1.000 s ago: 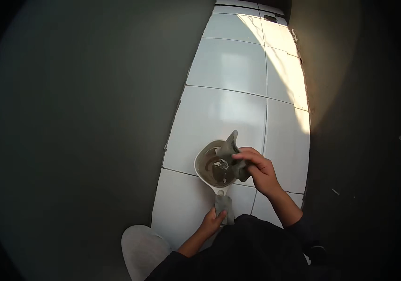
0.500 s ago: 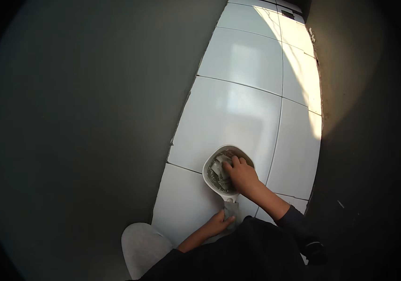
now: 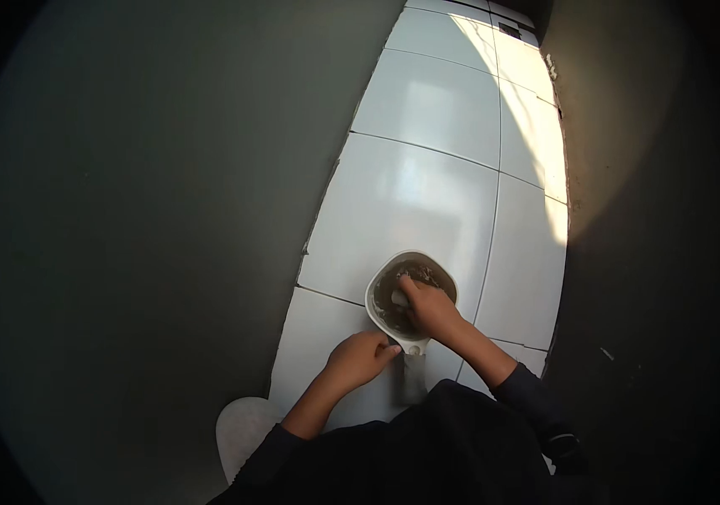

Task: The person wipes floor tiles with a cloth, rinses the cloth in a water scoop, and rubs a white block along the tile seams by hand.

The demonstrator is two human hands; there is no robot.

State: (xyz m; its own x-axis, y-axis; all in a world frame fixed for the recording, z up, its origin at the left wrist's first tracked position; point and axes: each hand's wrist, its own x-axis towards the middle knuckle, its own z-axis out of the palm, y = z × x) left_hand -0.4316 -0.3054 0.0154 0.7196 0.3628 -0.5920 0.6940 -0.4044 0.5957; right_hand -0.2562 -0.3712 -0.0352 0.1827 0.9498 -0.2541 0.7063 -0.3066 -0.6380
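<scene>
The pan (image 3: 368, 295) sits upright on the white tiled surface (image 3: 406, 202), its grey handle (image 3: 413, 383) pointing back toward the person. The right hand (image 3: 434, 311) reaches down inside it, fingers mostly curled, beside a small pale piece (image 3: 399, 298) in the dark, wet-looking contents; from here I cannot tell whether the fingers grip it. The left hand (image 3: 358, 360) is bent half closed, thumb and fingertips drawn together just beside the place where handle meets rim; whether it pinches anything is hidden from me. To work well here, I'd say the right fingers should press and turn gently, staying low so nothing splashes over the rim. A light pan could skid or spin on smooth tile, so the left hand would do better wrapped firmly round the handle, pushing slightly downward.
</scene>
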